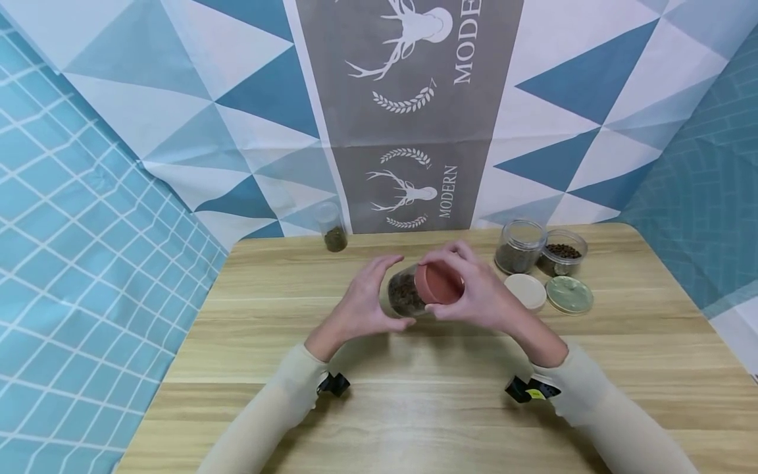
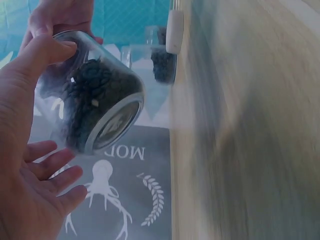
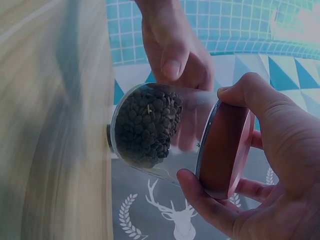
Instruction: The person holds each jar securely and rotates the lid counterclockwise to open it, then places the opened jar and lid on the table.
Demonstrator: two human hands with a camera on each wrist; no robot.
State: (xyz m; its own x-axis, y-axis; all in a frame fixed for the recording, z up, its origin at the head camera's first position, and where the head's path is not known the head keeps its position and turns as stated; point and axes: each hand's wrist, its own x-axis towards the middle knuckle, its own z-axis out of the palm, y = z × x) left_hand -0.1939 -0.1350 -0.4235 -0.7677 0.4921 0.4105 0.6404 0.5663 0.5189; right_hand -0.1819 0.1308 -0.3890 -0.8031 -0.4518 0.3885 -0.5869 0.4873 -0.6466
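A clear glass jar [image 1: 405,293] is held tilted above the table, with dark bean-like pieces [image 3: 147,122] gathered toward its base. My right hand [image 1: 470,289] grips the jar's reddish-brown lid [image 3: 225,150], thumb and fingers around the rim. The lid sits on the jar's mouth. My left hand [image 1: 367,299] is spread around the base end. In the left wrist view its fingers [image 2: 70,197] stand apart from the glass, while the thumb passes close to the jar's side; whether it touches is unclear.
At the back right stand an uncovered glass jar [image 1: 518,250] and a shorter jar [image 1: 562,253] of brown pellets. Before them lie a white lid [image 1: 526,292] and a green lid [image 1: 569,294]. A small glass container [image 1: 334,237] stands back left on the wooden table [image 1: 414,408].
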